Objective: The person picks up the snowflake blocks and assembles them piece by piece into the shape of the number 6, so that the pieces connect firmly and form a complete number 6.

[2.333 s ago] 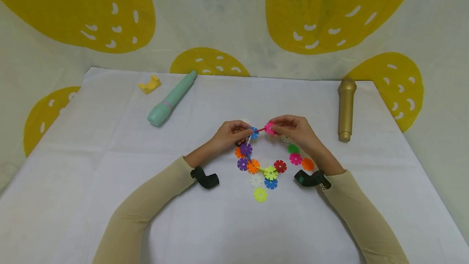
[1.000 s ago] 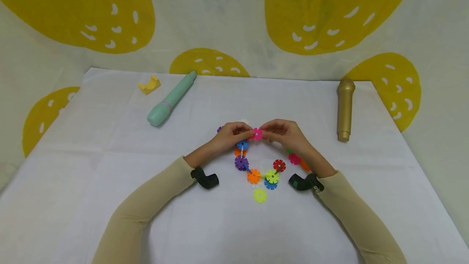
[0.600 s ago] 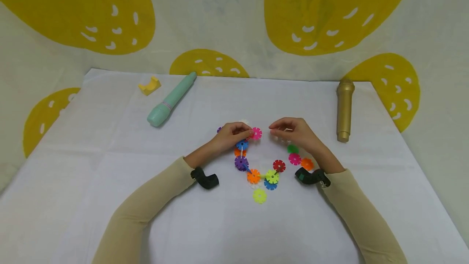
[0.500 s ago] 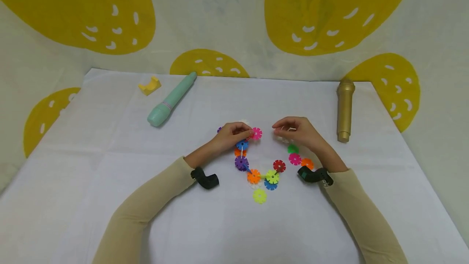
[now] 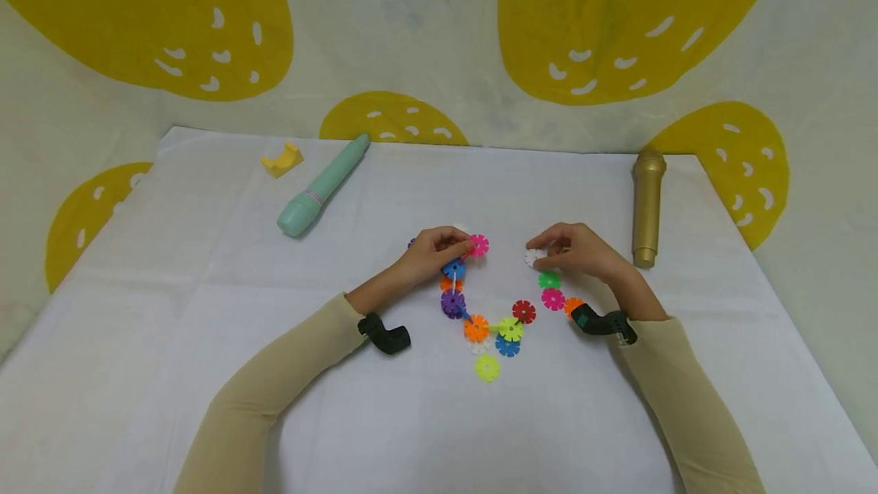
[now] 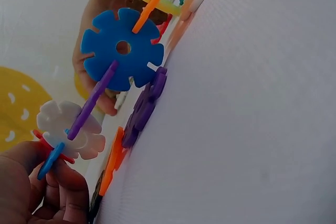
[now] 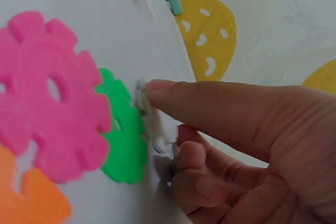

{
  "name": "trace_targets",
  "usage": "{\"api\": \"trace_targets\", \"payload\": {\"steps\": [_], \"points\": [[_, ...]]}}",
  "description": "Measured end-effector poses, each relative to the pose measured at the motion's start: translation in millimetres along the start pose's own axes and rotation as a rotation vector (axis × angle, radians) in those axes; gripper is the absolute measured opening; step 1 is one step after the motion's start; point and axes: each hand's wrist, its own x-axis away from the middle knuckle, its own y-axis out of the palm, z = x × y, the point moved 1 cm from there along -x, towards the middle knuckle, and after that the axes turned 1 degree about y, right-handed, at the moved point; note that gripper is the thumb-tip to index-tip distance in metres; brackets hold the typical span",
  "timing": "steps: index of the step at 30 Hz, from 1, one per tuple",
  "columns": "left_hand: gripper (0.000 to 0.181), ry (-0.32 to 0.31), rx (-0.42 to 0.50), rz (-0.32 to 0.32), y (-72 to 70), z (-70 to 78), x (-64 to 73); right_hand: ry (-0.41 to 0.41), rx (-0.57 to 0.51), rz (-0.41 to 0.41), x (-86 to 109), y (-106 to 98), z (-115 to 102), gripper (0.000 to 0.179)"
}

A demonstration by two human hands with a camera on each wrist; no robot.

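My left hand [image 5: 436,248] pinches one end of a linked chain of coloured plastic snowflake discs. A pink disc [image 5: 479,245] sticks out past its fingertips. In the left wrist view, a red disc [image 6: 67,157] sits at the fingers, joined to small blue, white [image 6: 86,142], purple and larger blue discs [image 6: 100,40]. The chain curves down past an orange disc [image 5: 476,328] to a red one [image 5: 524,312]. My right hand [image 5: 579,251] has thumb and finger on a loose white disc [image 5: 533,258], which looks blurred in the right wrist view.
Loose green [image 5: 549,280], pink [image 5: 552,299] and orange discs lie near my right wrist, and a yellow-green disc [image 5: 488,367] lies in front. Behind are a mint microphone [image 5: 322,187], a yellow holder [image 5: 282,161] and a gold microphone [image 5: 647,208].
Both hands brought the pink disc to the chain's end. My right hand then let go of it and moved right to the white disc. My left hand kept hold of the chain.
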Motion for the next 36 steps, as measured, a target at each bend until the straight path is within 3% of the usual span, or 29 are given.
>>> {"api": "trace_targets", "payload": {"steps": [4,14,23,36], "points": [[0.027,-0.009,-0.007,0.034,-0.6,-0.3,-0.3,0.006,0.006,0.016,-2.2,4.3,0.4,0.034],[0.027,-0.021,-0.003,0.041,-0.6,-1.1,-1.0,-0.009,0.003,0.096,-6.4,10.8,-0.8,0.025],[0.026,-0.021,0.022,0.049,-0.6,-1.1,-1.4,-0.134,-0.119,0.113,-8.5,21.4,-8.4,0.021],[0.027,-0.051,0.02,0.024,-0.3,-0.5,-1.6,-0.274,-0.206,0.158,-8.9,40.5,-22.3,0.016]]}}
